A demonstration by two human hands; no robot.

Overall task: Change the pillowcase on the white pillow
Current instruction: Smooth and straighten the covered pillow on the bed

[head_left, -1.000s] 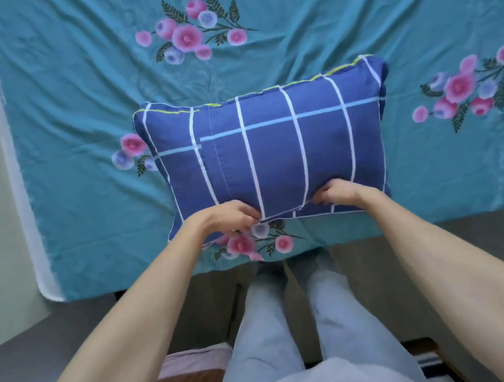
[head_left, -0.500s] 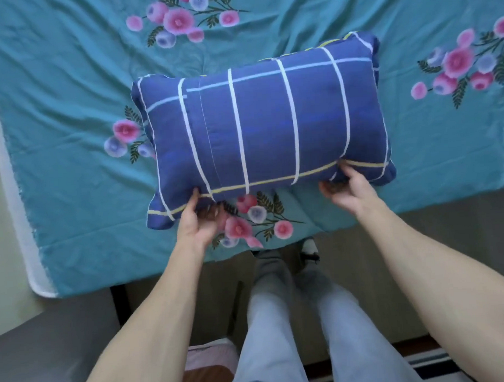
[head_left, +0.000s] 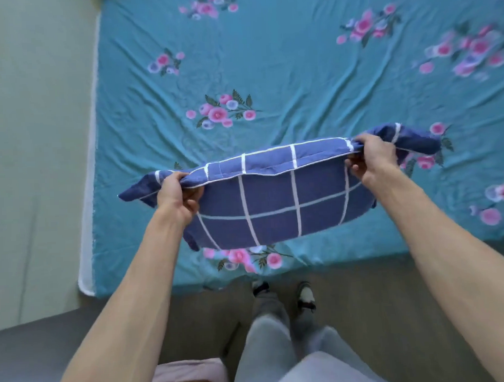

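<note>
One head-worn wide-angle view looks steeply down, close over the bed (head_left: 297,60) edge; floor (head_left: 192,307) below.

The pillow (head_left: 274,207) wears a dark blue pillowcase crossed by thin white lines in a grid; it hangs lengthwise, left to right, above the near edge of the bed, its bulk sagging below its top edge; that top edge is bunched at 2 places, leaving a loose fabric corner jutting out past each; the top seam runs taut and slightly bowed between them; the white pillow itself is hidden inside.
</note>
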